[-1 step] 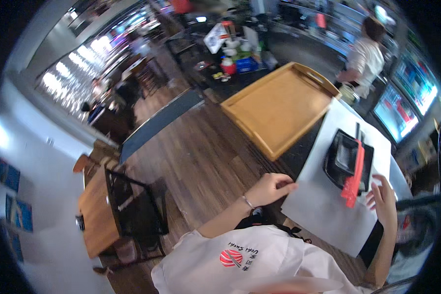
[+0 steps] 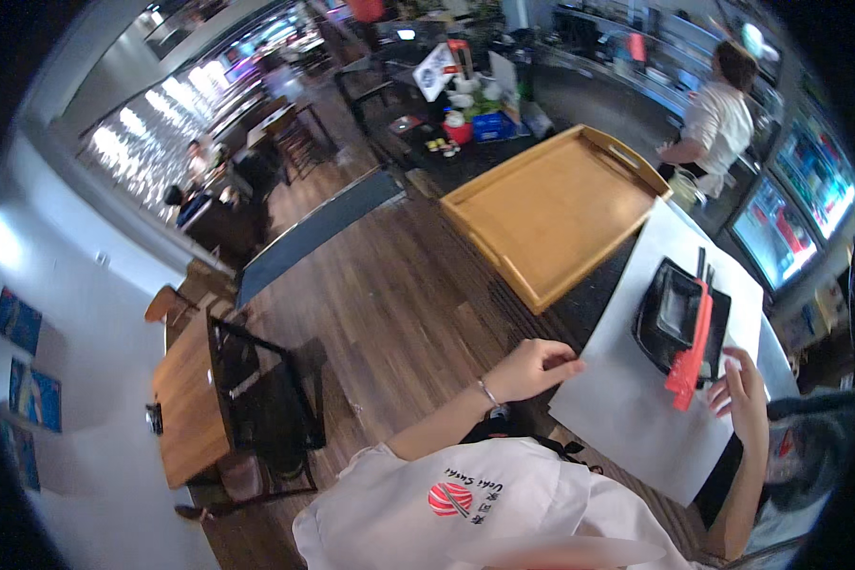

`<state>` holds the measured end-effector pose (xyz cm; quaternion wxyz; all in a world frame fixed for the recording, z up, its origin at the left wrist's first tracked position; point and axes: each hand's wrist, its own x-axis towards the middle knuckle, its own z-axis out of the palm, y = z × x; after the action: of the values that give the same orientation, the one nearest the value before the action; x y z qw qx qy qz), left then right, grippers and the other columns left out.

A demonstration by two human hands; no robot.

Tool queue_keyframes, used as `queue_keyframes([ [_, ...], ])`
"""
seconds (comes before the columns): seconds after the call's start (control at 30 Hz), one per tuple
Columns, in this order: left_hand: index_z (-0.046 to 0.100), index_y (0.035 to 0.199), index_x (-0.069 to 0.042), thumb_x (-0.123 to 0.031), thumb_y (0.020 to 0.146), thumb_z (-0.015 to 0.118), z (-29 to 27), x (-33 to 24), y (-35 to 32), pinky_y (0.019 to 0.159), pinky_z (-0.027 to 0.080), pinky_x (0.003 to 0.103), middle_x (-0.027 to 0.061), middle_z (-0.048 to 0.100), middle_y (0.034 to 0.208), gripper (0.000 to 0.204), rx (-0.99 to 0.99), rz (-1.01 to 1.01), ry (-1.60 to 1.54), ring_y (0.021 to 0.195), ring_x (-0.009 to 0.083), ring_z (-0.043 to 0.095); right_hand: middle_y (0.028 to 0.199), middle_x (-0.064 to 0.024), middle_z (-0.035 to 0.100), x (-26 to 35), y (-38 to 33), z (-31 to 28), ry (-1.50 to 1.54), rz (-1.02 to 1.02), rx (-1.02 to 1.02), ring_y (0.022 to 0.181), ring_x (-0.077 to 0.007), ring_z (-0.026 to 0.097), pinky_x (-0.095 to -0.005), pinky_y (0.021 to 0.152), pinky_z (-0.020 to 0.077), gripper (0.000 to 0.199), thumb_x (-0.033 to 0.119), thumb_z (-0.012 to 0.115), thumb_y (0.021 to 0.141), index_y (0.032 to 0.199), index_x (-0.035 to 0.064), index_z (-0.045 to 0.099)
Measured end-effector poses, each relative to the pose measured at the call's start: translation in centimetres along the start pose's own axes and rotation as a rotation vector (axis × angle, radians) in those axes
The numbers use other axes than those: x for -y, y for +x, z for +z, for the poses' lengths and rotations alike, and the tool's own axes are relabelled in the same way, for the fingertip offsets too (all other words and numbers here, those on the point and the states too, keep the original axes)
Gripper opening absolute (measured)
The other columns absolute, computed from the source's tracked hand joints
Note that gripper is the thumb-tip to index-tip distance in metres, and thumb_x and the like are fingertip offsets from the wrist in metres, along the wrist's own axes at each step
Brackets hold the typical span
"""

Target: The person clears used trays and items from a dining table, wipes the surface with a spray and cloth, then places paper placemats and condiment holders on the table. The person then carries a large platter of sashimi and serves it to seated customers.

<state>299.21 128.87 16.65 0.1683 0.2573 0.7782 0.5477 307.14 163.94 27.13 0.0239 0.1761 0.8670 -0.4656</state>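
Observation:
A large white paper sheet [image 2: 627, 399] lies on the dark counter in front of me, at right. On it rests a black tray [image 2: 648, 344] with a smaller black dish [image 2: 679, 302] set in it. A long red piece [image 2: 700, 334] with a wider, frilled end slants across them; its kind is unclear. Thin black sticks [image 2: 702, 261] poke out at the far end. By the sheet's left edge, my left hand [image 2: 537, 369] has loosely bent fingers and a gap beside the thumb. My right hand [image 2: 743, 388] hovers beside the tray's near right corner, fingers apart, holding nothing.
Beyond the sheet sits a wooden tray [image 2: 560, 209] with handles. Further back are a blue box [image 2: 493, 126] and a red container [image 2: 457, 128]. A person in white [image 2: 719, 119] stands behind the counter near lit fridges [image 2: 774, 228]. At left are a wooden table [image 2: 192, 404] and black chair [image 2: 261, 385].
The view has shifted a little, so the counter and its things sit slightly further right and lower. Both hands keep nearly the same place beside the sheet and the tray.

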Motion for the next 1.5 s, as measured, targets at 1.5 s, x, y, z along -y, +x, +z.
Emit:
queue_keyframes([
  [1.5,0.063,0.068,0.002,-0.026,0.085,0.072,-5.0,-7.5,2.0,0.047,0.039,0.03,0.0064,0.055,0.053,0.034,0.084,0.283,-0.065,0.049,0.0075,0.049,0.113,-0.0096,0.06,-4.1,3.5,1.0,0.684,0.077,0.01,0.059,-0.0092,0.059,-0.0215,0.042,0.0479,0.056,0.007,0.051,0.092,0.145,0.004,0.035],
])
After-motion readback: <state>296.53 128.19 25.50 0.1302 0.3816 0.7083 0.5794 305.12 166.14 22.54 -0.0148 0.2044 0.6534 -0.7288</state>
